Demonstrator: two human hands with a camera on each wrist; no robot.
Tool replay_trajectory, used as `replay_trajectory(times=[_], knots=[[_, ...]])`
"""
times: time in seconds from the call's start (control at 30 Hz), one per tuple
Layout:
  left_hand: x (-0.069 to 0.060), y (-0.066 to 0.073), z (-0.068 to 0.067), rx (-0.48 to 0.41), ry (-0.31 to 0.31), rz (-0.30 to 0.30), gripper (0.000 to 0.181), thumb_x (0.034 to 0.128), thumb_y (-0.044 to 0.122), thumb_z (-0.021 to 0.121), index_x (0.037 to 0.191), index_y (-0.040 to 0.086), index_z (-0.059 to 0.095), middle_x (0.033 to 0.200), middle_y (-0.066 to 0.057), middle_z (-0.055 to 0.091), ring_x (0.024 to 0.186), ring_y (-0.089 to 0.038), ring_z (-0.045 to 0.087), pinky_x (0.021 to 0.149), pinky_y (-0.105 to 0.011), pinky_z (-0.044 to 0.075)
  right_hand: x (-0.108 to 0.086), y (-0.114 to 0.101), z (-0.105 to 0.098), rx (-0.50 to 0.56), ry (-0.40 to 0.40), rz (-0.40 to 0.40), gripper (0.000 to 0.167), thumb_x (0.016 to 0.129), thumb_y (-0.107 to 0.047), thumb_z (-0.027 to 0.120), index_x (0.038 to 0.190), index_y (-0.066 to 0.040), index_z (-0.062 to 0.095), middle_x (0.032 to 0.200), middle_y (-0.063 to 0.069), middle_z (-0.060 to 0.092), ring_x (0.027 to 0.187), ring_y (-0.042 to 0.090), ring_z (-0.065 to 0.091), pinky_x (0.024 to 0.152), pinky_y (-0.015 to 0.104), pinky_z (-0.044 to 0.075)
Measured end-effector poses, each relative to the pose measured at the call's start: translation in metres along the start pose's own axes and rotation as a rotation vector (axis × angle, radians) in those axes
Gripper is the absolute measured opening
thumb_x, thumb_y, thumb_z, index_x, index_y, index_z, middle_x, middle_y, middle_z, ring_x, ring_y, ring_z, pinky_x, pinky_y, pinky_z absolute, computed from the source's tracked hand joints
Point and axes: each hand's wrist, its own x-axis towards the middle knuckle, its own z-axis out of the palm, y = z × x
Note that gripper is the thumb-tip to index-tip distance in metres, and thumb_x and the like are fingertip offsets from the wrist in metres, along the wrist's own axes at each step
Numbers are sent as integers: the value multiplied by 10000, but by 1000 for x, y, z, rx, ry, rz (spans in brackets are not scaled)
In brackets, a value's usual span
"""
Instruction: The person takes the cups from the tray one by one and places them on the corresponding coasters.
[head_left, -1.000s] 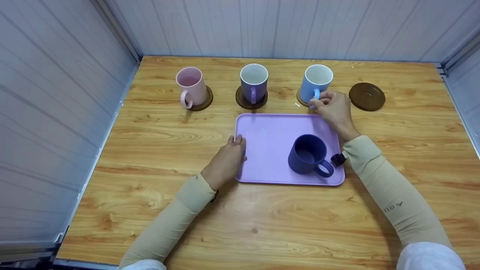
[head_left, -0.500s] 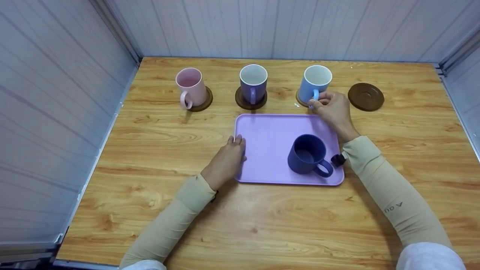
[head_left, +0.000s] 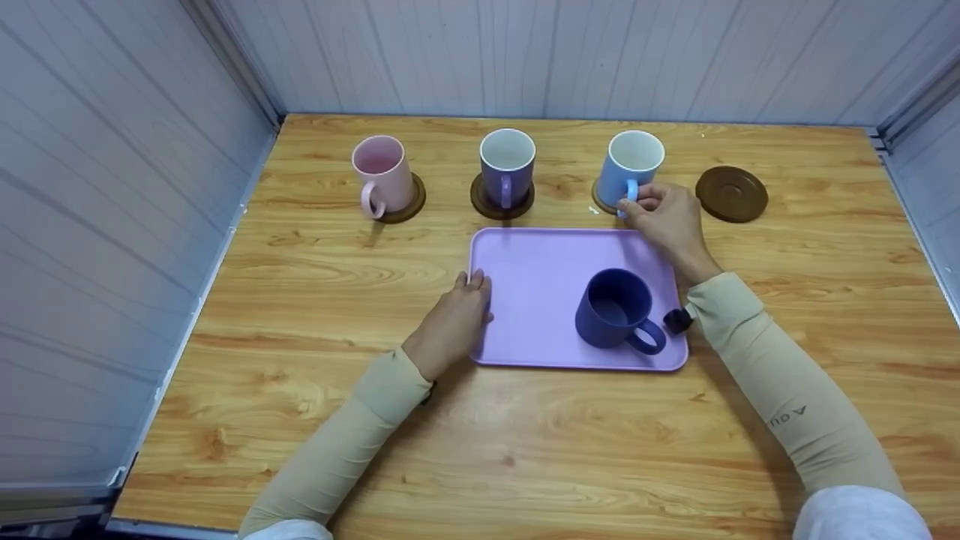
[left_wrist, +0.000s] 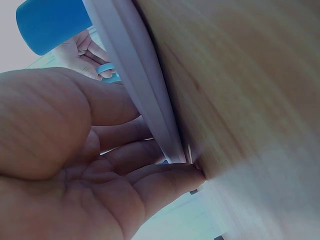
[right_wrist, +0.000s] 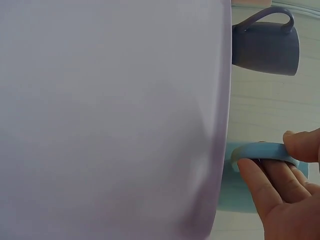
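With thumb and fingers, my right hand (head_left: pixel 667 225) grips the handle of a light blue mug (head_left: pixel 616 180), whose inside is white. The mug sits upright on a brown coaster (head_left: pixel 598 196), partly hidden beneath it. My left hand (head_left: pixel 450 322) rests on the left rim of a pink-purple tray (head_left: pixel 532 300); in the left wrist view its fingers (left_wrist: pixel 115 102) lie fairly straight over the rim, and one fingertip reaches the table. On the tray's right half stands a dark blue mug (head_left: pixel 600 326), its handle toward the lower right.
Along the back, a pink mug (head_left: pixel 390 180) and a purple mug (head_left: pixel 495 184) stand on brown coasters. A bare brown coaster (head_left: pixel 733 194) lies right of the light blue mug. Pale panels (head_left: pixel 562 60) border the wooden table (head_left: pixel 525 442) at the back and sides.
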Motion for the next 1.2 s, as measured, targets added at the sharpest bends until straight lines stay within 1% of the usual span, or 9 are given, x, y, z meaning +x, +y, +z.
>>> replay_trajectory(times=[0.2, 0.37, 0.43, 0.57, 0.67, 0.8, 1.0, 1.1, 1.2], knots=[[0, 1, -1, -13, -19, -23, 495, 1011, 39, 617, 1449, -149, 483, 1494, -366, 457, 1350, -578, 465, 1047, -538, 487, -1, -1, -2, -52, 4, 8, 390, 896, -362, 796, 1109, -37, 765, 899, -16, 786, 778, -9, 689, 714, 153, 505], [1, 1, -1, -19, -22, -23, 493, 1011, 41, 622, 1447, -146, 487, 1495, -368, 454, 1348, -583, 463, 1045, -540, 486, -3, -4, -9, -106, 1, 23, 508, 877, -500, 789, 1118, -53, 776, 955, 38, 796, 805, 10, 696, 708, 170, 503], [1, 2, -1, -22, -27, -25, 496, 1013, 45, 624, 1450, -144, 485, 1499, -368, 448, 1353, -583, 457, 1047, -543, 483, -5, -6, -14, -135, 18, 10, 547, 881, -563, 755, 1107, -66, 786, 955, 44, 797, 809, 29, 697, 688, 180, 503], [0, 2, -2, -25, -28, -32, 494, 1013, 51, 624, 1446, -141, 486, 1501, -363, 451, 1358, -578, 455, 1044, -552, 489, -8, -16, -28, -182, 88, -37, 583, 901, -627, 679, 1095, -92, 804, 952, 47, 797, 844, 82, 687, 673, 208, 492], [0, 2, -2, -26, -29, -40, 488, 1014, 54, 620, 1443, -139, 489, 1504, -357, 453, 1364, -571, 454, 1040, -553, 494, -11, -24, -39, -162, 104, -45, 578, 931, -606, 647, 1139, -87, 790, 992, 45, 800, 882, 100, 693, 694, 218, 491], [1, 2, -3, -24, -33, -45, 488, 1016, 56, 618, 1447, -134, 489, 1511, -353, 447, 1367, -571, 449, 1046, -551, 488, -17, -33, -52, -158, 96, -59, 545, 968, -566, 616, 1186, -89, 765, 1038, 18, 799, 877, 55, 690, 679, 197, 496], [1, 2, -3, -25, -44, -50, 509, 1015, 59, 621, 1464, -132, 473, 1524, -350, 430, 1380, -570, 433, 1067, -554, 467, -32, -42, -61, -149, 110, -112, 462, 985, -498, 628, 1179, -99, 758, 1000, -54, 789, 835, -21, 674, 676, 149, 500], [1, 2, -3, -21, -49, -54, 520, 1016, 63, 621, 1474, -130, 464, 1530, -346, 424, 1386, -566, 430, 1074, -550, 461, -42, -46, -65, -157, 107, -134, 446, 988, -489, 630, 1176, -104, 756, 1002, -42, 782, 849, -26, 674, 717, 142, 504], [1, 3, -2, -13, -45, -52, 516, 1015, 63, 625, 1467, -132, 472, 1522, -348, 436, 1376, -565, 444, 1068, -542, 470, -54, -48, -69, -168, 72, -146, 453, 993, -496, 624, 1194, -108, 745, 1053, 5, 777, 897, -4, 677, 773, 146, 504]])
